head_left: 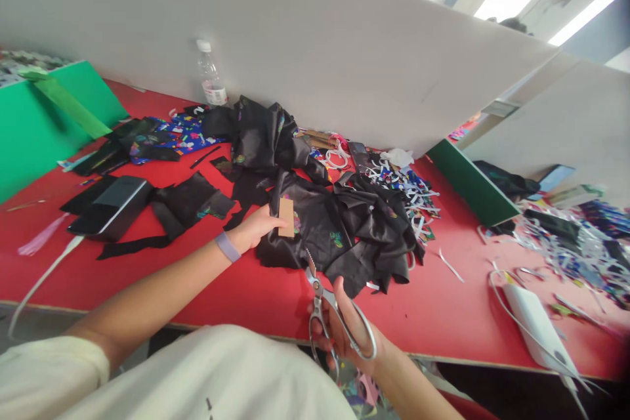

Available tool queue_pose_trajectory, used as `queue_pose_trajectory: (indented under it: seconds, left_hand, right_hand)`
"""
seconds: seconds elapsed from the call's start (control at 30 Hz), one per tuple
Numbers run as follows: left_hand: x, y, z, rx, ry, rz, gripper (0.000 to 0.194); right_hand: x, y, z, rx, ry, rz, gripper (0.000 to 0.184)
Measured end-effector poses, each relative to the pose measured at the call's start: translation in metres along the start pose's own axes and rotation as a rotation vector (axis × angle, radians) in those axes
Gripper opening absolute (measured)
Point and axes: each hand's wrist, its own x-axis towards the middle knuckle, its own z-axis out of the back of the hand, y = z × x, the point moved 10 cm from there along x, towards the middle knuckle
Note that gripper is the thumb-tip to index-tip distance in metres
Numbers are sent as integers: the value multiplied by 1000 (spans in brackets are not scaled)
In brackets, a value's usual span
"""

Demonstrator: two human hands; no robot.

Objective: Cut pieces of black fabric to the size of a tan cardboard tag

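My left hand (256, 228) pinches a small brown cardboard piece (286, 217) against a heap of black printed fabric (335, 223) on the red table (256, 289). A lilac band sits on that wrist. My right hand (347, 331) grips silver scissors (327, 305) by the handles near the table's front edge. The blades point at the near edge of the black fabric and look almost closed.
A water bottle (210, 75) stands against the white partition (315, 33). More black and blue fabric scraps (162, 138) lie at the left, with a dark flat device (111, 207). Paper strips (408, 193) and a white corded tool (534, 325) lie to the right. A green board (34, 118) stands at the far left.
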Motion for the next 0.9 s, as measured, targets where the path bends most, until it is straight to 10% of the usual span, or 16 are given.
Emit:
queue_pose_trajectory:
  seconds: [0.9]
  left_hand:
    - [-3, -10, -5, 69, 169, -61, 50]
  right_hand:
    - [-4, -6, -9, 36, -10, 47, 73]
